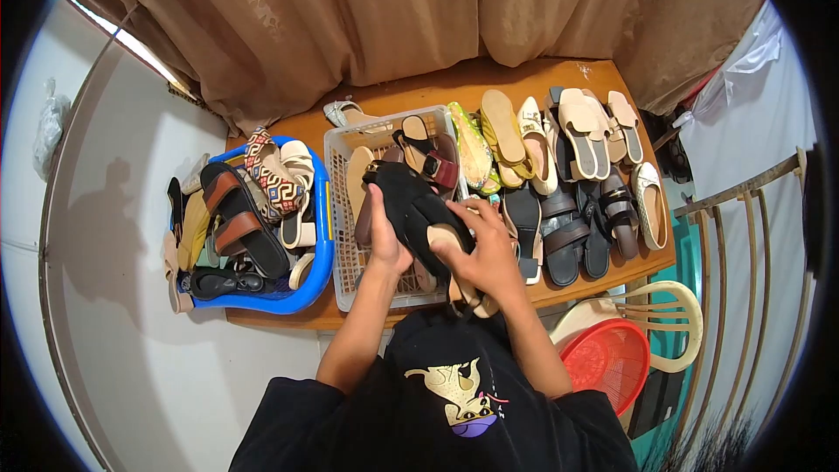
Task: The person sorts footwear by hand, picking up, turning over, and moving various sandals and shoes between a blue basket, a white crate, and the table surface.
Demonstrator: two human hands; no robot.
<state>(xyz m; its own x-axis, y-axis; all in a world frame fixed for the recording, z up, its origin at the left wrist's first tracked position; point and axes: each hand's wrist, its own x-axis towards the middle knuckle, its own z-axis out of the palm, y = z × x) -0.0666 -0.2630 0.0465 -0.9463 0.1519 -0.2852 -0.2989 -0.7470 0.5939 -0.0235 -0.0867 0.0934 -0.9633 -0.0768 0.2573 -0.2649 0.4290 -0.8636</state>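
Note:
Between my two hands is a black shoe (409,210) with a beige insole, held above the front of a clear plastic basket (343,284). My left hand (386,234) presses along its left side, thumb up. On the right side my right hand (483,249) has its fingers wrapped over the shoe, near the beige part. More beige straps or soles hang below, partly hidden by my right hand. Inside the basket lie a dark red sandal (444,160), a black sandal (414,133) and other footwear.
A blue basket (322,236) full of shoes stands at the left. Several pairs line the right of the wooden table (577,72). A silvery shoe (339,112) lies behind the clear basket. A red basket (612,363) rests on a cream chair (690,323) at the lower right.

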